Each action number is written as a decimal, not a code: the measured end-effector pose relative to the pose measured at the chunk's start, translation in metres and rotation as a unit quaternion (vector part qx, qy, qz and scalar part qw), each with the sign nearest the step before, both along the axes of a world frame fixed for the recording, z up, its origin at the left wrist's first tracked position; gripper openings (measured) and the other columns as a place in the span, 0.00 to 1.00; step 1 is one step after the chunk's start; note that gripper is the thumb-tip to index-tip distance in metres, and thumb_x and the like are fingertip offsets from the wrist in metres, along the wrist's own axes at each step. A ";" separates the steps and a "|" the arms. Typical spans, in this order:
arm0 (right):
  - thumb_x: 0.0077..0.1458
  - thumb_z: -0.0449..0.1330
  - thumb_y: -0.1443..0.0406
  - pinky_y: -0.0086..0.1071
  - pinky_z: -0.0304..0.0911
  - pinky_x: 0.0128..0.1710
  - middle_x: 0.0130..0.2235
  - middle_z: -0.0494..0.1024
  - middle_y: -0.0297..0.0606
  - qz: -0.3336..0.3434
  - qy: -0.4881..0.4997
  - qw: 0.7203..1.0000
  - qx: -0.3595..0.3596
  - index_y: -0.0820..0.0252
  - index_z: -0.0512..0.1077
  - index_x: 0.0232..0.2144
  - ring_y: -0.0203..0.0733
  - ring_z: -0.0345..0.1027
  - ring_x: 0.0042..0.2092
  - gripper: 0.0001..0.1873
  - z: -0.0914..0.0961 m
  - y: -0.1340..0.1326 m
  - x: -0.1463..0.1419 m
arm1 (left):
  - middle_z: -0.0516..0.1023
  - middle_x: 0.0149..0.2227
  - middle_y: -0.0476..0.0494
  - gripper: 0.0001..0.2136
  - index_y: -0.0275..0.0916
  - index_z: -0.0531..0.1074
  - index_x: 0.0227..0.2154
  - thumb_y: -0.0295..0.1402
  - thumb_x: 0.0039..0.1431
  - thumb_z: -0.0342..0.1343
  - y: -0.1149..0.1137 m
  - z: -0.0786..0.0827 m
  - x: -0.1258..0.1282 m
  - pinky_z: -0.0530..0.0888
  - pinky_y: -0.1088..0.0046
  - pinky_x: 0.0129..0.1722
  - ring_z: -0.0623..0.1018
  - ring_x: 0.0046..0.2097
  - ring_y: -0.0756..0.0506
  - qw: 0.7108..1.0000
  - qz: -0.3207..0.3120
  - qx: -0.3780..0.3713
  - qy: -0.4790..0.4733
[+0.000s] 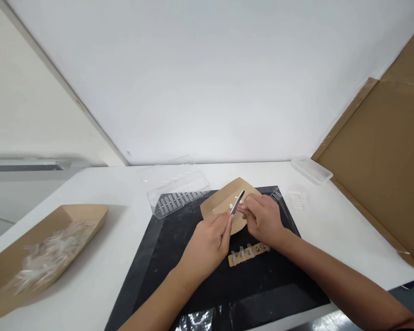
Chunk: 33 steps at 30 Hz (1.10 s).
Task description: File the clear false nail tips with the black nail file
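The left hand (207, 246) pinches slim black tweezers (237, 202) in a close, steady grip, just beside small white pieces (231, 206) on a kraft card (221, 202). The right hand (262, 220) curls in alongside, above the black mat (193, 280); whether it pinches anything is hidden.

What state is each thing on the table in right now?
Left hand: closed on the black tweezers.
Right hand: fingers pinched beside the tweezers; what they hold is hidden.
Kraft card: flat on the black mat, small white pieces on it.
Cardboard strip: on the mat, clear nail tips upright on it.
Clear plastic tray: holding rows of nail tips, overlapping the mat's corner.
Kraft tray: holding a loose heap of clear tips.
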State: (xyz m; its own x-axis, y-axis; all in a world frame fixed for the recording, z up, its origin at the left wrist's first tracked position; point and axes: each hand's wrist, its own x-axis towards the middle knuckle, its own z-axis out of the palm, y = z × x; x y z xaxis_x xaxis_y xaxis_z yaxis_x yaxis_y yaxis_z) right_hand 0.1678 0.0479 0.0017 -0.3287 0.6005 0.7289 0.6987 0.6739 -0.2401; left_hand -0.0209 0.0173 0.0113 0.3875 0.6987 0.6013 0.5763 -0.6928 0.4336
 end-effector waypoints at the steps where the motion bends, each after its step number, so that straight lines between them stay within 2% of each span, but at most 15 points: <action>1: 0.72 0.53 0.66 0.34 0.50 0.32 0.27 0.76 0.32 0.014 -0.008 1.000 -0.001 0.57 0.65 0.28 0.35 0.65 0.27 0.16 0.000 0.000 0.000 | 0.72 0.25 0.49 0.15 0.38 0.69 0.28 0.27 0.74 0.48 0.000 0.000 0.000 0.67 0.74 0.28 0.73 0.25 0.49 1.000 0.000 0.000 0.001; 6: 0.71 0.54 0.68 0.34 0.51 0.33 0.28 0.77 0.32 -0.002 0.020 1.000 -0.010 0.57 0.63 0.27 0.34 0.65 0.27 0.16 0.003 0.000 0.002 | 0.74 0.25 0.48 0.14 0.38 0.71 0.30 0.27 0.74 0.48 0.002 0.001 0.001 0.67 0.74 0.29 0.73 0.25 0.49 1.000 0.012 0.011 0.004; 10: 0.71 0.52 0.67 0.35 0.50 0.32 0.28 0.76 0.32 0.029 -0.015 0.999 -0.011 0.57 0.64 0.28 0.34 0.65 0.27 0.16 0.006 -0.001 0.004 | 0.74 0.25 0.48 0.15 0.38 0.71 0.29 0.27 0.74 0.47 0.000 0.002 0.002 0.67 0.74 0.28 0.73 0.25 0.50 1.000 0.002 -0.008 0.005; 16: 0.72 0.55 0.66 0.35 0.50 0.32 0.28 0.78 0.31 0.005 0.028 0.999 0.020 0.58 0.67 0.30 0.34 0.68 0.28 0.14 0.009 -0.001 0.010 | 0.78 0.28 0.46 0.15 0.37 0.74 0.34 0.31 0.75 0.45 0.001 0.008 -0.002 0.69 0.73 0.30 0.77 0.28 0.48 0.999 0.023 -0.023 0.007; 19: 0.71 0.57 0.66 0.35 0.51 0.33 0.28 0.77 0.31 0.027 0.013 0.999 0.024 0.57 0.68 0.31 0.35 0.70 0.29 0.12 0.004 -0.002 0.014 | 0.76 0.26 0.48 0.16 0.39 0.73 0.31 0.35 0.74 0.46 0.006 0.014 -0.015 0.68 0.72 0.30 0.76 0.27 0.47 0.996 0.082 -0.034 0.005; 23: 0.69 0.59 0.67 0.35 0.54 0.34 0.30 0.79 0.32 0.031 0.024 0.999 0.013 0.56 0.67 0.33 0.36 0.72 0.31 0.10 -0.005 -0.004 0.021 | 0.75 0.25 0.50 0.14 0.40 0.73 0.36 0.39 0.72 0.45 0.013 0.023 -0.037 0.66 0.72 0.30 0.76 0.28 0.46 0.975 0.208 -0.077 0.003; 26: 0.68 0.61 0.68 0.35 0.55 0.34 0.31 0.81 0.32 0.040 0.034 0.999 0.013 0.56 0.68 0.34 0.37 0.74 0.33 0.08 -0.008 -0.004 0.026 | 0.75 0.25 0.50 0.13 0.41 0.71 0.38 0.40 0.69 0.45 0.016 0.029 -0.050 0.64 0.71 0.29 0.75 0.26 0.45 0.964 0.239 -0.103 0.062; 30: 0.66 0.63 0.69 0.35 0.56 0.34 0.33 0.81 0.32 0.042 0.034 0.998 0.018 0.55 0.68 0.35 0.36 0.75 0.34 0.08 -0.008 -0.005 0.030 | 0.71 0.20 0.50 0.11 0.43 0.67 0.29 0.41 0.62 0.46 0.018 0.043 -0.069 0.58 0.69 0.27 0.72 0.24 0.43 0.935 0.256 -0.138 0.201; 33: 0.66 0.63 0.69 0.35 0.56 0.34 0.32 0.81 0.32 0.040 0.037 0.998 0.016 0.56 0.68 0.35 0.36 0.75 0.33 0.08 -0.008 -0.005 0.031 | 0.73 0.20 0.48 0.12 0.43 0.66 0.24 0.42 0.59 0.48 0.016 0.051 -0.091 0.58 0.69 0.26 0.73 0.25 0.43 0.924 0.212 -0.199 0.250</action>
